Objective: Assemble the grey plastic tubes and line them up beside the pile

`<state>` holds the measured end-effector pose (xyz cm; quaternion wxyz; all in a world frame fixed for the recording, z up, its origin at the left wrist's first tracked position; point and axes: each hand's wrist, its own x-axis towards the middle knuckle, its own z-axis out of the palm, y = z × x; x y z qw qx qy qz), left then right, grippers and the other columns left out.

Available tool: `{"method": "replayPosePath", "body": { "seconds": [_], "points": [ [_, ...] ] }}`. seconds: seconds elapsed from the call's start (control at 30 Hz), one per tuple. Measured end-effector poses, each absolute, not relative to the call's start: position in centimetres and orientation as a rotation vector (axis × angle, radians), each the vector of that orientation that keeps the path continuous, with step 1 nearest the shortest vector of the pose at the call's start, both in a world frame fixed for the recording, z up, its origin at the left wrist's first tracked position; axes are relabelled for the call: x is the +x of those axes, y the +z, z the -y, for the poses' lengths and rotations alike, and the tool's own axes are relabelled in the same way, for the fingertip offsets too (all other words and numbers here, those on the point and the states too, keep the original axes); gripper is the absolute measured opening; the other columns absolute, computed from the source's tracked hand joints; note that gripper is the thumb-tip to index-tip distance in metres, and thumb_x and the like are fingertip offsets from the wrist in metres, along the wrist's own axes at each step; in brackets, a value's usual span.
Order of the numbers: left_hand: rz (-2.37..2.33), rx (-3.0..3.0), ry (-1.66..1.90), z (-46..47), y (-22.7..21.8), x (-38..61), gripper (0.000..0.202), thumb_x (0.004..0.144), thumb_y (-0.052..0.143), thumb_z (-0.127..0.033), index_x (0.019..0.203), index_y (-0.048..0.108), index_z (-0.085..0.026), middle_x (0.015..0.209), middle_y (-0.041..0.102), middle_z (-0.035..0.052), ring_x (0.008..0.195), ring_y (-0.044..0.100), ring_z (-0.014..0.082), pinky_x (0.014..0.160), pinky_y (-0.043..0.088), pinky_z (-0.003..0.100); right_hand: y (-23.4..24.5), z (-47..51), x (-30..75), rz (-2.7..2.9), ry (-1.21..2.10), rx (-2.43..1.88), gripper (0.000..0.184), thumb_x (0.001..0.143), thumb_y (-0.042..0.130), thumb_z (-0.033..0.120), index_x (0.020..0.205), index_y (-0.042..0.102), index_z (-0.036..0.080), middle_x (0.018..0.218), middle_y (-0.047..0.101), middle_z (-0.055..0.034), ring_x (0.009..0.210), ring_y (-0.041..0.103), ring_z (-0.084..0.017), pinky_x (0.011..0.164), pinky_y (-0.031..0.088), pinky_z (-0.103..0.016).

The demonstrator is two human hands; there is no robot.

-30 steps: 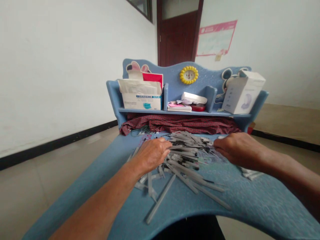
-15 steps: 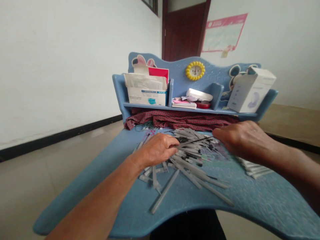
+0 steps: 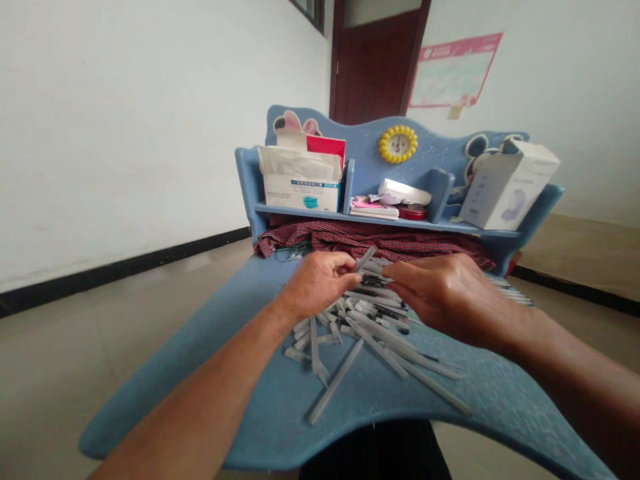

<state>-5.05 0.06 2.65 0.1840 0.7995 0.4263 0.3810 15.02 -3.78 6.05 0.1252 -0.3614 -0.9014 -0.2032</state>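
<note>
A heap of grey plastic tubes and thin black-tipped sticks (image 3: 380,320) lies on the blue desk (image 3: 280,413). My left hand (image 3: 320,283) is lifted above the heap, fingers pinched on one grey tube (image 3: 367,258) that points up to the right. My right hand (image 3: 445,293) hovers just right of it, fingers curled and meeting the left fingertips near that tube. What the right fingers grip is hidden. Loose tubes (image 3: 335,380) lie toward the near edge.
A red checked cloth (image 3: 370,240) lies under the desk's shelf. On the shelf stand a mask box (image 3: 300,180), a pile of papers with a red tin (image 3: 390,203) and a white carton (image 3: 505,183). A yellow clock (image 3: 398,145) sits on the backboard. More tubes (image 3: 510,290) lie at right.
Both hands have risen off the heap and come together at its middle. The left hand picked up a grey tube; the right hand moved left toward it.
</note>
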Motion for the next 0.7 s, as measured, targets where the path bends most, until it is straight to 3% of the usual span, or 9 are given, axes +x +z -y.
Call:
{"method": "replayPosePath", "body": {
  "seconds": [0.13,0.33,0.5,0.7],
  "points": [
    [-1.179,2.148,1.143,-0.2,2.5,-5.1,0.012,0.072,0.058,-0.024,0.070,0.062,-0.013,0.057,0.053,-0.0037,0.053,0.049,0.0092,0.047,0.034,0.018,4.8,3.3,14.0,2.796,-0.396,-1.173,0.024,0.088,0.038,0.023,0.077,0.060,0.017,0.062,0.062,-0.0032,0.055,0.051,-0.012,0.053,0.024,-0.025],
    [-1.156,2.110,1.185,-0.2,2.3,-5.2,0.011,0.070,0.059,-0.024,0.069,0.063,-0.014,0.056,0.053,-0.0047,0.051,0.047,0.0083,0.048,0.035,0.018,3.4,2.8,11.0,2.974,-0.325,-1.173,0.025,0.086,0.040,0.025,0.085,0.065,0.019,0.074,0.068,-0.0080,0.066,0.061,-0.019,0.054,0.032,-0.025],
    [-1.188,2.058,1.238,-0.4,2.5,-5.4,0.010,0.066,0.062,-0.023,0.065,0.063,-0.013,0.052,0.050,-0.0056,0.048,0.043,0.0078,0.046,0.033,0.019,2.5,2.0,9.3,3.057,-0.269,-1.129,0.027,0.085,0.041,0.028,0.090,0.065,0.019,0.080,0.069,-0.0099,0.076,0.064,-0.023,0.060,0.041,-0.028],
    [-1.166,1.975,1.262,-0.5,2.4,-5.5,0.012,0.064,0.064,-0.023,0.067,0.066,-0.012,0.059,0.057,-0.0022,0.055,0.050,0.0105,0.051,0.037,0.021,1.7,1.3,8.2,3.072,-0.289,-1.134,0.027,0.082,0.043,0.027,0.089,0.067,0.017,0.083,0.069,-0.0116,0.079,0.065,-0.025,0.063,0.047,-0.032]
  ]
}}
